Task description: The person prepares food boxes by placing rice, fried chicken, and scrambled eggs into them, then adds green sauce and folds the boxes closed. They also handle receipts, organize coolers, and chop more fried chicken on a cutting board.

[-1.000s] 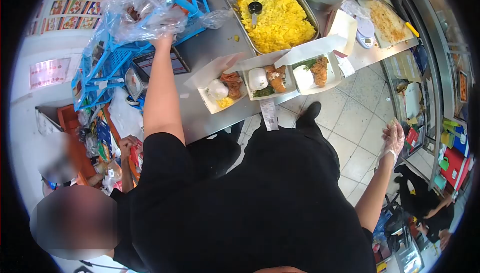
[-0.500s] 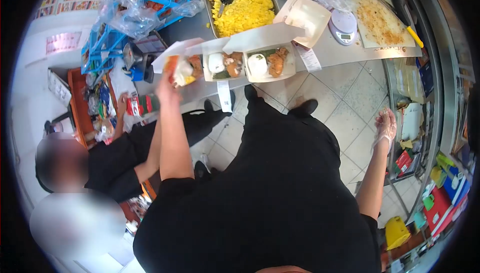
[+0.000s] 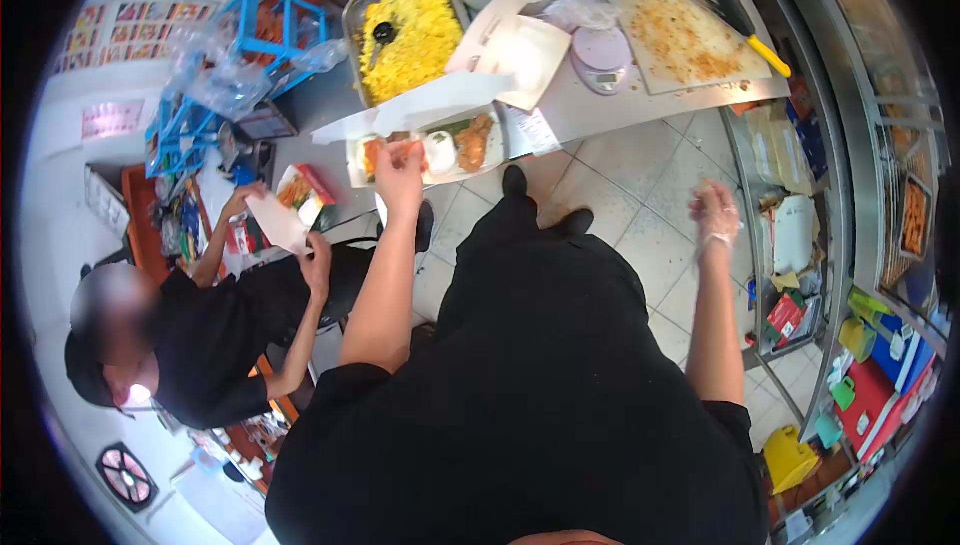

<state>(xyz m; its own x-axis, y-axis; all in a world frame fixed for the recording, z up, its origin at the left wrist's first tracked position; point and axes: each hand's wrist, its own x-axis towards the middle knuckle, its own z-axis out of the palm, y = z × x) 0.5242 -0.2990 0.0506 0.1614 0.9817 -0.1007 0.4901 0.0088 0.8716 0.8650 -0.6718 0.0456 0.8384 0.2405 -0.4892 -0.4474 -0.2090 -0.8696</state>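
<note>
My bare left hand [image 3: 400, 180] reaches over the left of two open takeaway boxes on the counter edge. Its fingers are bent together; small orange-red patches show beside them, and what they pinch is not clear. The right box [image 3: 490, 170] holds a white rounded portion [image 3: 439, 151], fried chicken [image 3: 474, 143] and some greens. A long white lid [image 3: 415, 108] stands up behind the boxes. Out to the side, away from the counter, hangs my right hand [image 3: 715, 213] in a clear plastic glove, slightly blurred, fingers loosely apart, nothing visible in it.
A co-worker [image 3: 210, 345] at the left holds an open food box [image 3: 280, 223]. Behind my boxes are a tray of yellow rice [image 3: 408, 30], another open box [image 3: 525, 60], a scale [image 3: 602, 57] and a cutting board [image 3: 685, 40] with a yellow-handled knife [image 3: 768, 55]. Shelves line the right side.
My left hand has moved from the leftmost box to the neighbouring one. The co-worker now holds an open box, and two boxes stand before me instead of three. The view has shifted.
</note>
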